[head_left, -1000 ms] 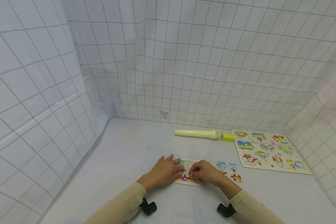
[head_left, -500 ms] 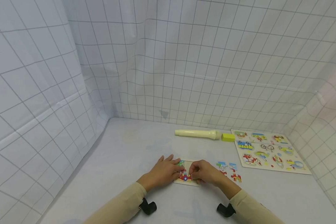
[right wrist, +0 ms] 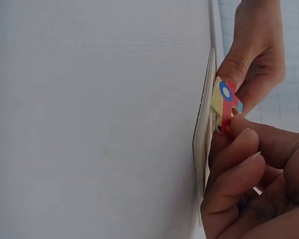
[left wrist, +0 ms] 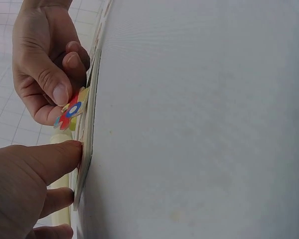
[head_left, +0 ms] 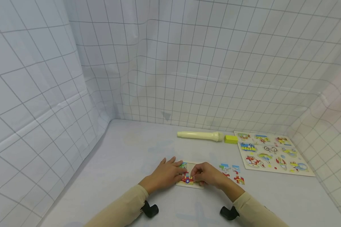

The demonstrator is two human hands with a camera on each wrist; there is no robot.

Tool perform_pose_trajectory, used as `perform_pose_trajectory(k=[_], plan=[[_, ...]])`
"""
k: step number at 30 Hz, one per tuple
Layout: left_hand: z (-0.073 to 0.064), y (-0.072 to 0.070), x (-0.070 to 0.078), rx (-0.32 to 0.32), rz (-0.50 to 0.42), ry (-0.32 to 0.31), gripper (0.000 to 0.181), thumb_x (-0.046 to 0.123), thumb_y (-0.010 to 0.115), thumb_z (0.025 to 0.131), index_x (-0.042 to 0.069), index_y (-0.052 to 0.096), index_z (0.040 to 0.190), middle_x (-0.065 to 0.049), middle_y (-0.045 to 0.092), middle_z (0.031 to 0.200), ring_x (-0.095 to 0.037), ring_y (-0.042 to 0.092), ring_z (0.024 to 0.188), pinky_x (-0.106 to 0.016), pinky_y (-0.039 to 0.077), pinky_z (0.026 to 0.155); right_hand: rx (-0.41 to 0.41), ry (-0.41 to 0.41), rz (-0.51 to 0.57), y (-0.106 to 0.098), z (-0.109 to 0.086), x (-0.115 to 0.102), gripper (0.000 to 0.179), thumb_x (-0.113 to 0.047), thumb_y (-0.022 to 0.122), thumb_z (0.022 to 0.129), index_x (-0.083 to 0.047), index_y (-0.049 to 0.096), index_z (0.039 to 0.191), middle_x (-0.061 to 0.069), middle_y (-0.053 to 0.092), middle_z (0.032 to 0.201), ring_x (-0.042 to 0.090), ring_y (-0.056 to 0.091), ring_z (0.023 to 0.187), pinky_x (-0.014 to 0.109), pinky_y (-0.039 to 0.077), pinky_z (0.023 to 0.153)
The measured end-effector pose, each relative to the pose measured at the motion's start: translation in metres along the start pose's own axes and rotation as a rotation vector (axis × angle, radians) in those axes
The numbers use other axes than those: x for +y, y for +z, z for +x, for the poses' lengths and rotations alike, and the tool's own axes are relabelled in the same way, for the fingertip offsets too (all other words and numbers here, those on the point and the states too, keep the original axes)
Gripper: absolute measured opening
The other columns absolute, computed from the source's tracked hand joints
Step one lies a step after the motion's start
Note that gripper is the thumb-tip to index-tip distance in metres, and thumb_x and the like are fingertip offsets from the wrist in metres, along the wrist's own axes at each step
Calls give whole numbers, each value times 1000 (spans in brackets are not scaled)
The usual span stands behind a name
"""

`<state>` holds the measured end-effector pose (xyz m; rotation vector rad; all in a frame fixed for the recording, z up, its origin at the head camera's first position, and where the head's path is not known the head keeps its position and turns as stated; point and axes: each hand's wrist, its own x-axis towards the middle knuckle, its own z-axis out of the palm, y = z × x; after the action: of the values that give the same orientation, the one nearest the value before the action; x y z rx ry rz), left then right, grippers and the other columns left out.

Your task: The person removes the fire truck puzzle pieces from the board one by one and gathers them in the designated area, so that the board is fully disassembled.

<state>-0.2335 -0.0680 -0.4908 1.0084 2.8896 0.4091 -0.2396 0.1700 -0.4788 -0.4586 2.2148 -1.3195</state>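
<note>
The left hand [head_left: 166, 175], fingers extended, rests on the board [head_left: 189, 186], seemingly steadying it. Above the board's near part, the right hand [head_left: 208, 175] pinches a tilted piece [right wrist: 227, 102], perhaps for aligning. Loose pieces [head_left: 239, 180] lie rightward, probably for easy reach.

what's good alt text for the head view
A person's right hand pinches a red jigsaw piece at a jigsaw tray; their left hand touches the tray. Loose pieces lie rightward; beyond are a cream toy microphone, yellow block and vehicle puzzle board.
</note>
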Motion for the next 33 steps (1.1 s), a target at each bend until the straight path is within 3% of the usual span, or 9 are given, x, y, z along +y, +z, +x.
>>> perform_pose_trajectory(k=[5,14,18,25,33], plan=[[0,2,0,-6,8,0,34,39,59,103,31,68,135,-4,53,152,-42,42,144,-70,32,110,5,-19,4,-12,-5,3,8,-11,66,97,-3,69,98,1,60,80,11,47,56,23,37,48],[-1,2,0,2,43,17,36,41,58,104,31,66,137,-5,53,152,-41,43,143,-68,34,110,115,60,-41,-75,-39,15,13,-16,66,100,-4,67,102,10,59,82,16,45,58,26,39,49],[-2,1,0,7,41,21,36,41,57,104,31,66,138,-6,53,152,-42,44,143,-69,34,110,102,63,-95,-94,-54,27,13,-15,65,100,-2,67,100,8,60,82,16,47,62,26,42,53],[-2,1,0,3,51,20,36,41,57,104,31,66,138,-5,53,152,-41,44,143,-68,34,110,9,81,-143,-96,-76,44,8,-6,63,97,-3,69,92,-2,54,73,9,42,57,21,36,50],[-2,0,1,-2,49,16,36,39,57,104,31,66,138,-5,53,153,-42,43,143,-68,34,110,36,110,-216,-95,-85,46,6,-10,72,92,-6,73,87,-2,59,74,11,46,62,23,37,52]])
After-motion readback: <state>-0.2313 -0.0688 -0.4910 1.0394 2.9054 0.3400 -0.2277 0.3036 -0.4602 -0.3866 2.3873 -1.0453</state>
